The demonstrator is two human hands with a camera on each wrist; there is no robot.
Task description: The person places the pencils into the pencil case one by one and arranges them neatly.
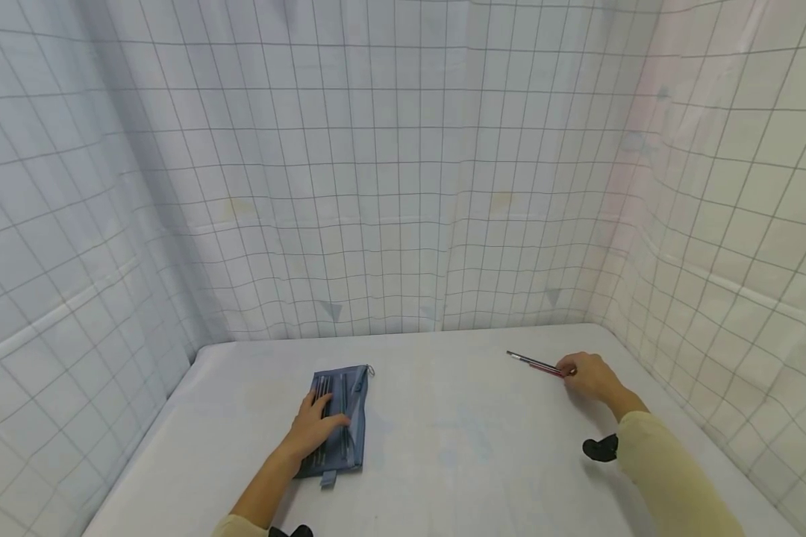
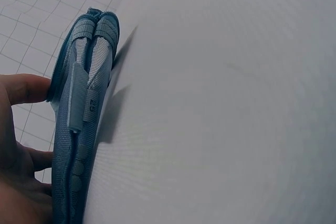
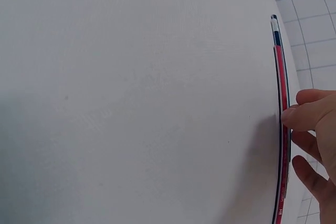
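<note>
My right grip (image 1: 587, 377) is clamped on the pencils (image 1: 537, 365), thumb against one side and fingers on the other, with lengths jutting leftward past my fingertips. Well to their left on the surface (image 1: 443, 447), my left grip (image 1: 310, 432) lies with fingers apart across the blue pouch (image 1: 357, 446).

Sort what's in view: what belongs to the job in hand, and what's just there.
Likely the job: blue pouch, touched by the left hand; pencils, held in the right hand.
Just there: white table; gridded curtain.
</note>
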